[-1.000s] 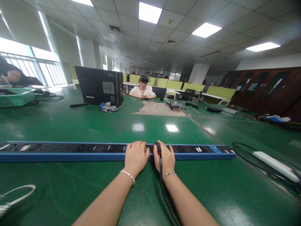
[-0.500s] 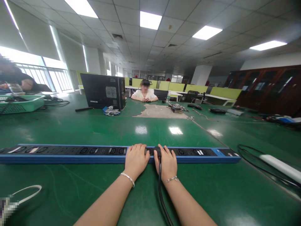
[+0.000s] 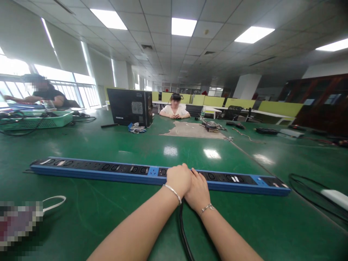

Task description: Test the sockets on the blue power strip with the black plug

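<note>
A long blue power strip (image 3: pixel 114 175) with black socket panels lies across the green table, tilted slightly down to the right. My left hand (image 3: pixel 178 179) is closed near its middle, its fingers curled and pressed against my right hand. My right hand (image 3: pixel 198 188) is also closed there, with its fingers over the far side of the strip. A thick black power cord (image 3: pixel 182 228) comes out from beneath both hands toward me. The plug at its end is hidden by the hands, so how far it sits in the socket cannot be seen.
Beyond are a black computer case (image 3: pixel 127 107), gloves (image 3: pixel 136 128) and a green basket (image 3: pixel 51 120). Another person (image 3: pixel 174 108) sits opposite, and one (image 3: pixel 46 94) sits at the far left. A white bar (image 3: pixel 335 197) and black cable (image 3: pixel 299 185) lie at the right.
My left hand has moved right from the strip onto the plug beside my right hand, covering the plug. The strip's left end now sits farther right in view and the strip looks more tilted.
</note>
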`<state>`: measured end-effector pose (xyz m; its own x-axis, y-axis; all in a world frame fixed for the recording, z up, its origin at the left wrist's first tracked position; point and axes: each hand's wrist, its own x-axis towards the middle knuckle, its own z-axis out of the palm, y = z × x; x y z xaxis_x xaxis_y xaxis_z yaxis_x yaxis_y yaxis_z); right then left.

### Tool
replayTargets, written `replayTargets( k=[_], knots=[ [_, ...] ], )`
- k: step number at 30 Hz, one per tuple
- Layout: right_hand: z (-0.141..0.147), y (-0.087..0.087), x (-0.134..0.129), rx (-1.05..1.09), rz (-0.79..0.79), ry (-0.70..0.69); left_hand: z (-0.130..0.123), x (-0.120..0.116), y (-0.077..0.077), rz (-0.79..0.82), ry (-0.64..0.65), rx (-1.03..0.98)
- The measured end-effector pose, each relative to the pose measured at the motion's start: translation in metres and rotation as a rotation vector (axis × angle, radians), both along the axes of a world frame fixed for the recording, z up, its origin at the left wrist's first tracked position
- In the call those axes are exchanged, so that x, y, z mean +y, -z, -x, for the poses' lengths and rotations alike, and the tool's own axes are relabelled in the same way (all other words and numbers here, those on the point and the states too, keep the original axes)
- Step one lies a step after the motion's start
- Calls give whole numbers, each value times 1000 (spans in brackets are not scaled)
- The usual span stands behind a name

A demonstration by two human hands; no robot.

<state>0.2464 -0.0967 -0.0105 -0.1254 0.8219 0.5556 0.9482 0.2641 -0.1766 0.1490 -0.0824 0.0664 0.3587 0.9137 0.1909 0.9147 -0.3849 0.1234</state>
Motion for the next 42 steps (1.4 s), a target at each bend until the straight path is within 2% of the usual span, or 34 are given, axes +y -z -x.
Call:
replayTargets(
  k=[4,8,11,16,21,27,30,34,36,38,40,42],
  knots=[
    [-3,2,2,-8,-38,-22,-18,7,-8,83,-28,49],
    [-6,3,4,-13,-71,-52,-24,8,-8,129,-35,97],
    [-8,1,5,-13,-34,-57,-26,7,-7,152,-47,128],
    [-6,-6,1,-36,35,-22,-25,11,-9,167,-52,151],
    [-2,-6,0,-82,37,46,-17,11,-8,142,-62,123],
    [-2,-5,1,-97,56,38,-14,5,-4,107,-121,71],
    [-3,-9,0,-86,63,25,-18,-1,-16,92,-128,53],
    [-3,-10,1,-63,90,20,-25,-3,-60,18,-114,30],
    [-3,-8,3,-73,82,25,-16,2,-81,-85,-100,26],
    [-3,-5,4,-89,71,33,6,10,-91,-87,-159,77],
    [-2,-2,4,-99,69,39,40,19,-89,-32,-245,115],
    [-2,-1,4,-100,63,38,77,26,-78,10,-300,143]
  ],
)
